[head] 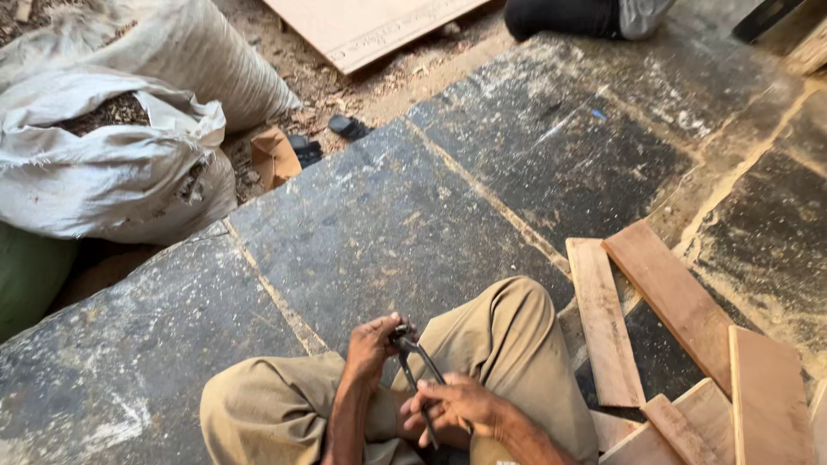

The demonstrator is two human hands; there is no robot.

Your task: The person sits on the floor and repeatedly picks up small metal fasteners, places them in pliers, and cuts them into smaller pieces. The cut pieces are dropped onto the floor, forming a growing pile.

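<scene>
A: What lies farthest left?

B: Two white sacks, full and slumped on the dirt, with a green bag below them. Just right of the sacks sit a cardboard scrap and dark sandals.

A: And the person?

B: The person sits on the stone floor, knees bent in khaki trousers. The left hand closes round the head of the pincers; whether anything sits in the jaws cannot be told. The right hand wraps the handles, fingers curled tight.

A: So where are the pincers?

B: Between the knees, above the lap, head up and to the left, handles slanting down to the right hand.

A: Further right?

B: Planks lie loose on the floor, some overlapping. At the top, a board and someone's shoe.
</scene>
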